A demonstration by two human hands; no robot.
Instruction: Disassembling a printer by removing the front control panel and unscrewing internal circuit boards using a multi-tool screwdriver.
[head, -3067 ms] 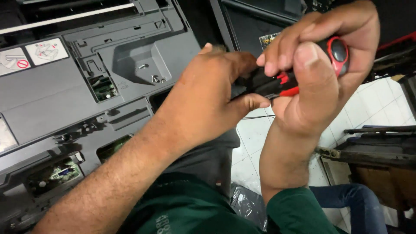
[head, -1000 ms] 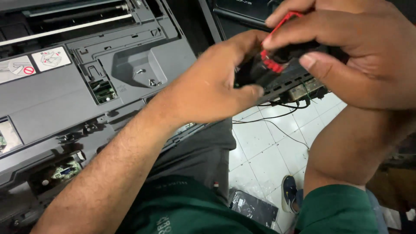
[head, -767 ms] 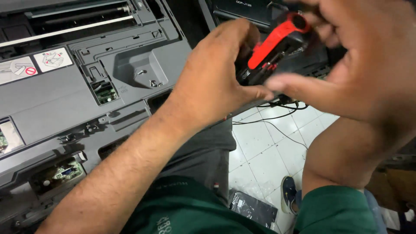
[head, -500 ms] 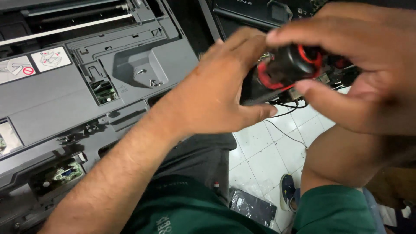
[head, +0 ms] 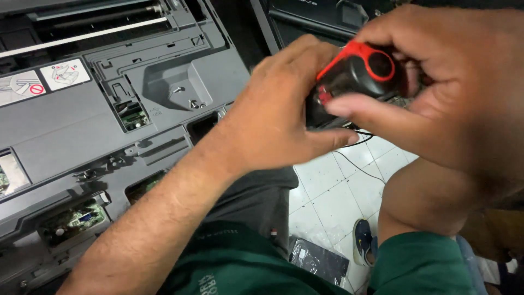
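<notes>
My right hand (head: 458, 93) grips the fat red-and-black handle of a screwdriver (head: 355, 74), thumb lying along its underside. My left hand (head: 278, 117) cups the front of the same tool, fingers curled around the black part just below the handle; the shaft and tip are hidden behind that hand. Both hands hover to the right of a dark grey opened printer body (head: 82, 131) that lies across my lap, with green circuit boards showing through its openings.
A second dark printer housing (head: 316, 19) stands behind my hands. Below lies a white tiled floor (head: 333, 191) with a thin black cable (head: 355, 164), a black plastic bag (head: 319, 259) and a dark shoe (head: 363, 243).
My right hand has been rotating the red-and-black handle between the fingers while my left hand stayed cupped on the tool's front. The printer body has not moved.
</notes>
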